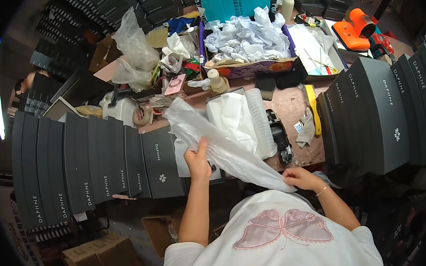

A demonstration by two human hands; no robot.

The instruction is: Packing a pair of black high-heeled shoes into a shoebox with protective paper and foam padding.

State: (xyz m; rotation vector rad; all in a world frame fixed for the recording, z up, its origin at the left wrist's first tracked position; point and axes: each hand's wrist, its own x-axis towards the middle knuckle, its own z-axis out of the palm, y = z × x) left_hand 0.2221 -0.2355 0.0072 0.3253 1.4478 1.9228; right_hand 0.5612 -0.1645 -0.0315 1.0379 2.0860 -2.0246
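One translucent sheet [232,156], over near side of bench [302,158]: gripped by left hand [198,162], pinched at near right end by right hand [301,178]. Apparently being straightened; next, likely calls for even tension.

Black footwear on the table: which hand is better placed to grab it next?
Probably the right hand: it is nearer the black footwear, just below it in the view. The left hand is farther off. Both hold the translucent plastic, so the right would have to let go first.
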